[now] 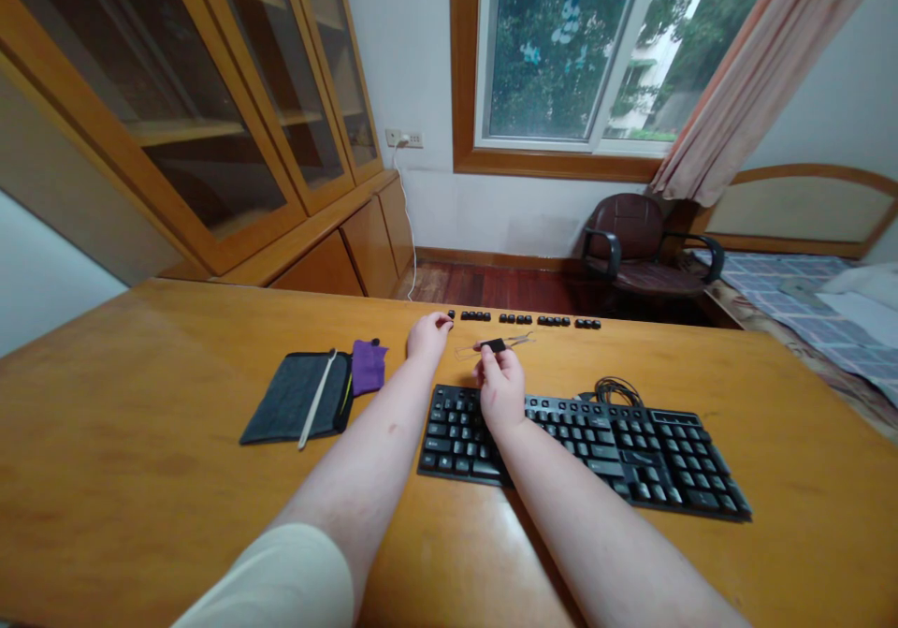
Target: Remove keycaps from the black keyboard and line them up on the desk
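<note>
A black keyboard (596, 445) lies on the wooden desk (140, 441), with its top key row missing. My right hand (499, 380) hovers over the keyboard's upper left, pinching a black keycap (494, 345) in a wire key puller (515, 341). My left hand (427, 333) reaches to the desk's far edge, fingers curled on a small black keycap (450, 314) at the left end of a row. Several removed keycaps (529, 319) sit in groups along that far edge.
A dark grey pouch (295, 399) with a pale stick across it and a purple cloth (369, 364) lie left of my arms. The keyboard's coiled cable (614, 389) sits behind it. A brown chair (635, 249), cabinets and a bed stand beyond the desk.
</note>
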